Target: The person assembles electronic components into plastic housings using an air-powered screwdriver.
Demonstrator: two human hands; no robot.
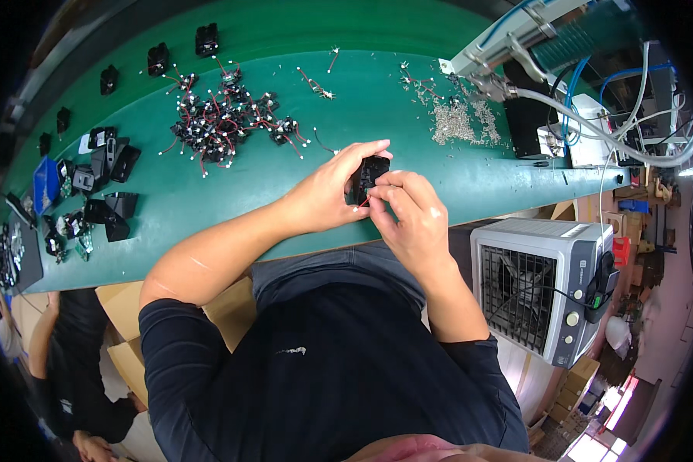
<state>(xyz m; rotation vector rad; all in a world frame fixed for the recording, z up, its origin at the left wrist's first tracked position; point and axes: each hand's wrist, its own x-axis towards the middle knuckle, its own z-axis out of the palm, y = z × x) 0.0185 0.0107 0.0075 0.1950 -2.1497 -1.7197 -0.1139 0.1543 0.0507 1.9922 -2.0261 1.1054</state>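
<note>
In front of me, at the near edge of the green bench, my left hand (336, 187) is closed around a small black plastic housing (372, 169). My right hand (410, 206) meets it from the right, thumb and forefinger pinched at a thin red wire (364, 202) by the housing's lower end. A small white tip shows where the wire ends. What sits inside the housing is too small to tell. Beyond my left hand lies a big heap of small black parts with red wires and white connectors (222, 123).
Many small metal screws (452, 123) are spread at the back right, near a machine with hoses (508, 88). Black housings (112, 158) and a blue tray (46, 185) stand at the left. An air cooler (543, 289) is to my right. A co-worker (81, 362) sits at left.
</note>
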